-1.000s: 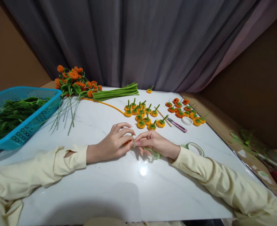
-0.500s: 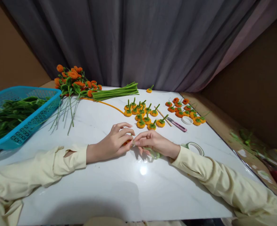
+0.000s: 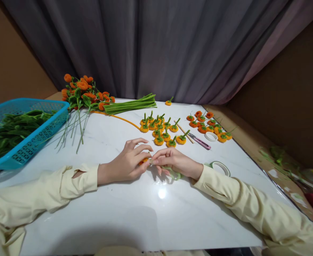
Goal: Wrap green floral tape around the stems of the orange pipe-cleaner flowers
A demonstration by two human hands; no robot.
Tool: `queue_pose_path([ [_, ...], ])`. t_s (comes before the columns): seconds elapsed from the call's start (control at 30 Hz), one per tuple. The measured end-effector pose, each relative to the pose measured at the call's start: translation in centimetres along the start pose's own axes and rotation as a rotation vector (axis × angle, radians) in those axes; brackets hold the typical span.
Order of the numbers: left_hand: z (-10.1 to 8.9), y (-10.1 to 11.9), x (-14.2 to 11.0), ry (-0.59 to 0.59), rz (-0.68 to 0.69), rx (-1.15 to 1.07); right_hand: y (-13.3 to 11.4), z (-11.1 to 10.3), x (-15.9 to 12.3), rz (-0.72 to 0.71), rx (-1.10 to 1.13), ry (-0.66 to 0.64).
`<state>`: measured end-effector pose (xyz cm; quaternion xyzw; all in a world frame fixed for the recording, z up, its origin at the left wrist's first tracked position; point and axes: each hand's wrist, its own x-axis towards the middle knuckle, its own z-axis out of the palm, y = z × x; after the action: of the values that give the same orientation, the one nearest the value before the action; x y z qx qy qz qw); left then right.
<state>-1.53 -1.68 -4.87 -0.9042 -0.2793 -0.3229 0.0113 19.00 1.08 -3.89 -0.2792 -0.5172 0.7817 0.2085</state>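
Note:
My left hand [image 3: 128,161] is closed around a small orange pipe-cleaner flower head [image 3: 144,161], mostly hidden behind its fingers. Thumb and index finger of my right hand [image 3: 176,161] pinch pale green floral tape against the flower's base, where the two hands meet. A loose length of this floral tape [image 3: 175,175] curls on the table below the right palm. Close to the right wrist lies a tape roll [image 3: 221,168]. Beyond the hands, several yellow flower heads [image 3: 158,140] rest face down with green stubs pointing up.
A blue basket [image 3: 25,151] of green leaves stands at left. Behind are orange flowers [image 3: 82,84] and a bundle of green stems [image 3: 132,104]. Pink-handled scissors [image 3: 203,143], a stick, a white tape ring [image 3: 211,136] and orange flower heads [image 3: 202,128] lie at right on the white table [image 3: 105,220].
Both hands stay in nearly the same place. Fingers shift slightly at the flower, and a little more of its orange shows between them.

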Motion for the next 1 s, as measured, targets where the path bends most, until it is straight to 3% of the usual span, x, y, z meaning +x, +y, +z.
queue_pose_path([
  [0.7,0.4,0.3,0.2,0.009,0.037,0.001,0.2,-0.1,0.0,0.006,-0.034,-0.015],
  [0.93,-1.5,-2.2,0.3,-0.074,-0.143,-0.266,-0.1,-0.3,0.0,0.007,0.021,0.013],
  [1.0,-2.2,-2.9,0.2,-0.122,-0.139,-0.352,-0.1,-0.3,0.0,0.003,0.031,0.031],
])
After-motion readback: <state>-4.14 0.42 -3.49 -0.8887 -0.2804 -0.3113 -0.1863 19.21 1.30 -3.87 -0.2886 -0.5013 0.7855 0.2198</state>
